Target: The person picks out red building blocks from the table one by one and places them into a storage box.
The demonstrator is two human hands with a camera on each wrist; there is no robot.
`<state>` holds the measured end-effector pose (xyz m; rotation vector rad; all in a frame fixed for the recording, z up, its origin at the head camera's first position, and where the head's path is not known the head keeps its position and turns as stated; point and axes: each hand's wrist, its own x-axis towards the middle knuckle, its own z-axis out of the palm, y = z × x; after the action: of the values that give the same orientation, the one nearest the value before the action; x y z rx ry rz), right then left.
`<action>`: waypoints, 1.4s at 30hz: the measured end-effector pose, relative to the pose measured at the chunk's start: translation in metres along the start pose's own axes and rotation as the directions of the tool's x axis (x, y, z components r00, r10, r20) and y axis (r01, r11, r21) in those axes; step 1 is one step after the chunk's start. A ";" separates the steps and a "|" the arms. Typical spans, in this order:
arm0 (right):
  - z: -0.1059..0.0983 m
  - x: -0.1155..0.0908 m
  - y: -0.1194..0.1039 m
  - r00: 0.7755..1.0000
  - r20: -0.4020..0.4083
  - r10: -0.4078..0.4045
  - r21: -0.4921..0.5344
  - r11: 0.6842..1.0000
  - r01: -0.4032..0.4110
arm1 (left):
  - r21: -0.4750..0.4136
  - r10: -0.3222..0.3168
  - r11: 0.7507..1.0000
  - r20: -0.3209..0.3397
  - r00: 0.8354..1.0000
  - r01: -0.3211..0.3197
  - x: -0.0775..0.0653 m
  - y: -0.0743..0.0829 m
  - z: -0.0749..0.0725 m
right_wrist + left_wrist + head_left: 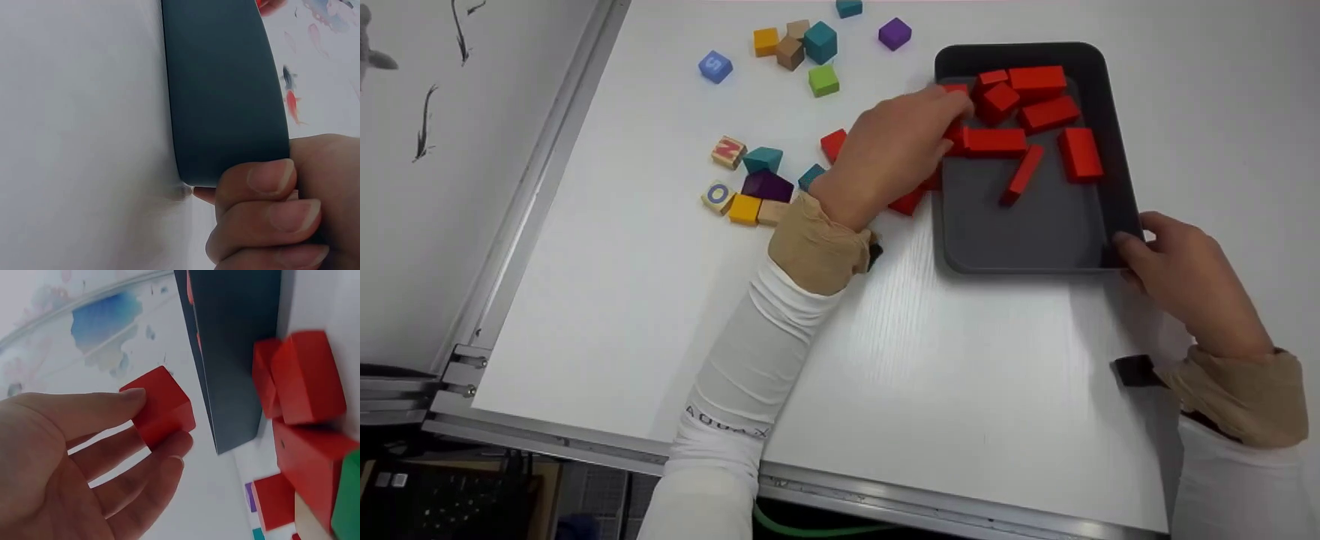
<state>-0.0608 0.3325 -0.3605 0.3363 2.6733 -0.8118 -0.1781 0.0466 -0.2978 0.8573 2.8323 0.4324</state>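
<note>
Left wrist: left hand (62, 478) pinches a red block (163, 406), material unclear, likely light, stiff, best held by opposite faces; right hand (1192, 277) grips tray (1027, 240) at five o'clock.

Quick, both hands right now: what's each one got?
Left hand: closed, pinching a red block between thumb and fingers.
Right hand: closed, gripping the dark tray at its near right corner.
</note>
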 end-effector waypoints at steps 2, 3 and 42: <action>0.000 0.000 0.000 1.000 0.000 0.000 0.002 1.000 0.000 | 0.036 0.033 0.999 0.009 0.999 -0.033 0.001 0.005 0.001; 0.000 0.001 -0.001 1.000 0.001 0.000 0.003 1.000 0.000 | 0.047 0.042 0.998 0.018 0.999 -0.043 0.001 0.007 0.002; 0.000 0.000 0.001 1.000 0.004 -0.020 -0.004 1.000 0.020 | 0.154 0.143 0.973 0.178 0.974 -0.171 0.015 0.013 0.038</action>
<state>-0.0604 0.3338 -0.3609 0.3077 2.6785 -0.8116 -0.1747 0.0741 -0.3307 1.1011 2.6860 0.1327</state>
